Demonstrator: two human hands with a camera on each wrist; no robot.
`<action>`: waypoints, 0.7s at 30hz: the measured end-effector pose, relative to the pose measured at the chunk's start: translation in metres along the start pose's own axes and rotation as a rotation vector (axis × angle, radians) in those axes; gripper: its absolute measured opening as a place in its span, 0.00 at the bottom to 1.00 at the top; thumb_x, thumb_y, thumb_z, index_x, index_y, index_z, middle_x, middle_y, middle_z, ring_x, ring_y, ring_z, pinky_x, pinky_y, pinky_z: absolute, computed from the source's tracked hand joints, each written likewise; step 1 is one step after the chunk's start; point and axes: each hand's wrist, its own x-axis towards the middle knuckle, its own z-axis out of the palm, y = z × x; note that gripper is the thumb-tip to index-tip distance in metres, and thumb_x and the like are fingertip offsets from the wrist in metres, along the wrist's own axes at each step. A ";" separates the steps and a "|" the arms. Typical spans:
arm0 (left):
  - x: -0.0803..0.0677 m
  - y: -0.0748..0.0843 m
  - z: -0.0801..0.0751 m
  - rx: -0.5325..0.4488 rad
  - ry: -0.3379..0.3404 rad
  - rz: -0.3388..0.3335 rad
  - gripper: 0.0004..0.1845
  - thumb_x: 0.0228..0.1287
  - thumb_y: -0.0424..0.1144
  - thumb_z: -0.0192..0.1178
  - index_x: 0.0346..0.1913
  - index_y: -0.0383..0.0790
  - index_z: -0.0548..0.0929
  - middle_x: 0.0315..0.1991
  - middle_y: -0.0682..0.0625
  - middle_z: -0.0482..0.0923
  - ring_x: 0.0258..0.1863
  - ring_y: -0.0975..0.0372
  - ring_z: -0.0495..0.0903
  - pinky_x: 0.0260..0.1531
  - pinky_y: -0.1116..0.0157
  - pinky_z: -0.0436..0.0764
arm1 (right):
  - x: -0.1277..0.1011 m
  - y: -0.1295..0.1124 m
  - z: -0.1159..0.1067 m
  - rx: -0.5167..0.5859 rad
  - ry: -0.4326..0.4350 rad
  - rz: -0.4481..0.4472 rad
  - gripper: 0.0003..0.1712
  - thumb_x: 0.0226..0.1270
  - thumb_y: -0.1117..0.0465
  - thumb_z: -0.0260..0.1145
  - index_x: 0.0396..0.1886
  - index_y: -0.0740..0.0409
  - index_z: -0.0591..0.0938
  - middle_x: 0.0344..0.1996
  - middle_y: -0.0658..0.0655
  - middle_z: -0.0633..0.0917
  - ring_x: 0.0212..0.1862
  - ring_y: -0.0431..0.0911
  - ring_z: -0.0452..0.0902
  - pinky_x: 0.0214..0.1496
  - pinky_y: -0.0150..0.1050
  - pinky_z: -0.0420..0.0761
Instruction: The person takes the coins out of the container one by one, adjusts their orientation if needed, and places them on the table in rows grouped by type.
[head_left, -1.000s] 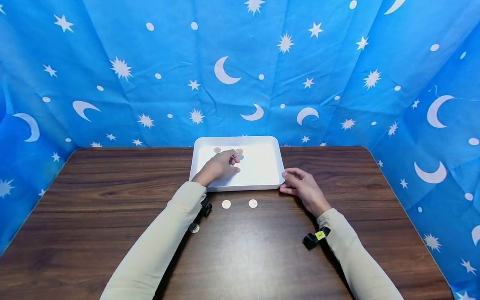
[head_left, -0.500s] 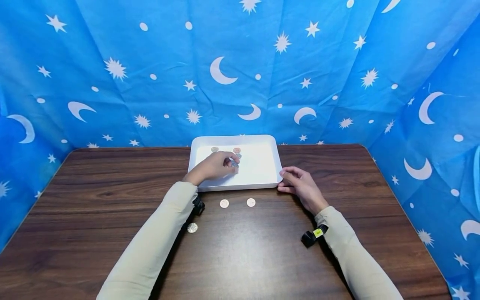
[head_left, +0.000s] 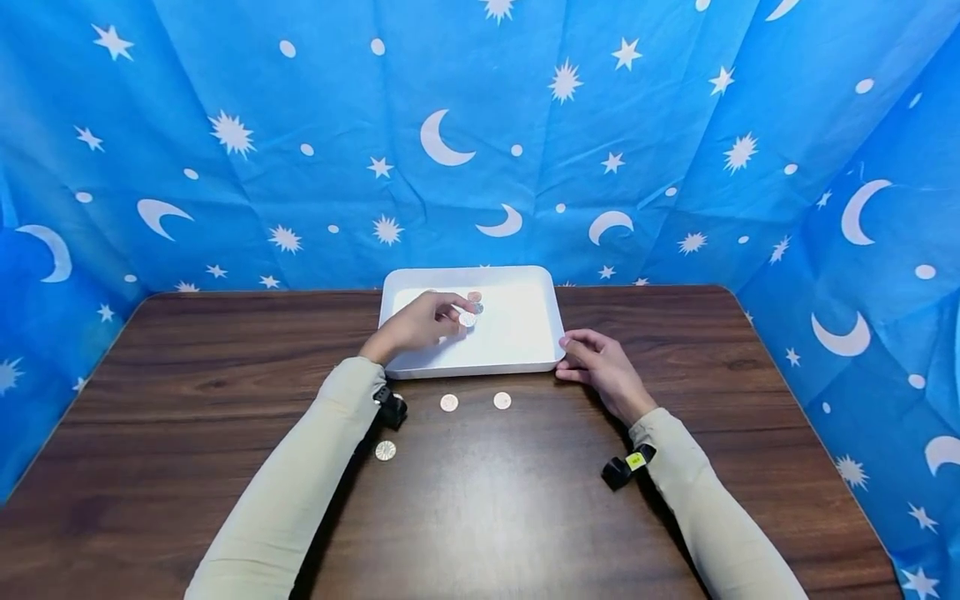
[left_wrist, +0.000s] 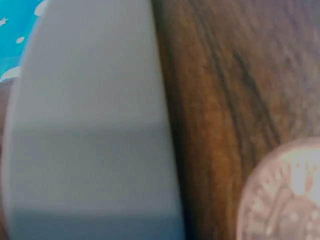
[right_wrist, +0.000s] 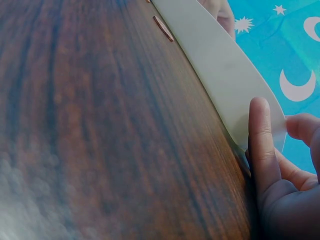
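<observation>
A silvery coin [head_left: 467, 319] is pinched between the thumb and fingers of my left hand [head_left: 420, 323], over the white tray [head_left: 521, 333]. Just past the fingertips, a copper-coloured coin [head_left: 474, 297] and a greyish coin [head_left: 478, 308] lie in the tray. My right hand [head_left: 606, 372] grips the tray's near right corner, with finger and thumb on either side of it in the right wrist view. The left wrist view has only the tray's side wall [left_wrist: 95, 100] and a blurred coin [left_wrist: 285, 200]; the hand's grip is hidden there.
In front of the tray, two coins lie on the wooden table [head_left: 487, 517]: a left one [head_left: 448, 403] and a right one [head_left: 502, 401]. Another coin [head_left: 386, 451] lies nearer, beside the left sleeve. A blue curtain [head_left: 337, 100] hangs behind the table.
My left hand has drawn slightly left, its fingers closing from spread to a pinch with a coin between them. The right hand stays at the tray's corner.
</observation>
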 end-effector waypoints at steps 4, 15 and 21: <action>-0.010 0.011 -0.011 -0.077 0.001 -0.033 0.19 0.73 0.26 0.60 0.63 0.38 0.83 0.43 0.43 0.82 0.36 0.53 0.77 0.31 0.63 0.77 | 0.002 -0.003 0.000 -0.004 0.010 -0.008 0.22 0.82 0.59 0.63 0.66 0.68 0.75 0.47 0.60 0.80 0.37 0.43 0.86 0.47 0.36 0.88; -0.053 0.030 -0.024 -0.080 -0.023 0.012 0.17 0.71 0.28 0.66 0.61 0.35 0.83 0.39 0.45 0.82 0.36 0.55 0.76 0.34 0.65 0.75 | -0.001 -0.001 -0.003 -0.016 0.007 -0.014 0.21 0.83 0.60 0.61 0.65 0.68 0.75 0.48 0.60 0.79 0.38 0.42 0.86 0.49 0.36 0.87; -0.082 0.025 -0.018 -0.096 -0.056 0.039 0.16 0.70 0.27 0.66 0.58 0.36 0.84 0.39 0.46 0.85 0.40 0.56 0.81 0.41 0.63 0.78 | -0.002 0.002 -0.001 -0.009 0.005 -0.003 0.21 0.82 0.60 0.62 0.65 0.68 0.75 0.48 0.60 0.79 0.38 0.42 0.86 0.49 0.36 0.87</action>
